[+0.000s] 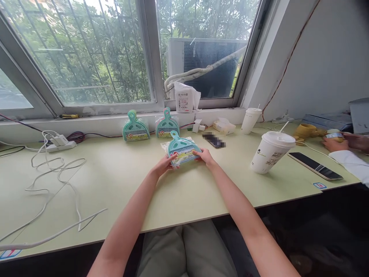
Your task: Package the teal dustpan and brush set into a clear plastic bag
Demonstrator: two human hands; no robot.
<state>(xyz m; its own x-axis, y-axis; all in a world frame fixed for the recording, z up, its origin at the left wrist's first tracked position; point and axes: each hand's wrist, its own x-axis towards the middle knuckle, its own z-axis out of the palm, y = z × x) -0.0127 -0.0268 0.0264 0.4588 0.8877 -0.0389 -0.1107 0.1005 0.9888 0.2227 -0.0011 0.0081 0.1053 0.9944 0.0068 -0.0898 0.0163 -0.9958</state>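
Between my two hands is a small teal dustpan and brush set (182,148) in clear plastic wrap, tilted with its handle up and away from me. My left hand (165,164) grips its lower left corner, thumb on the front. On the lower right side my right hand (205,157) holds it the same way. Two similar wrapped sets, a left dustpan set (135,129) and a right dustpan set (167,125), lean upright against the sill at the back of the table.
White cables (62,165) and a power strip (61,146) lie at left. A dark phone (213,140), tissue pack (224,126), large lidded cup (271,152), smaller cup (250,121) and another phone (315,166) stand or lie rightward. Another person's hands (336,143) hold something at far right.
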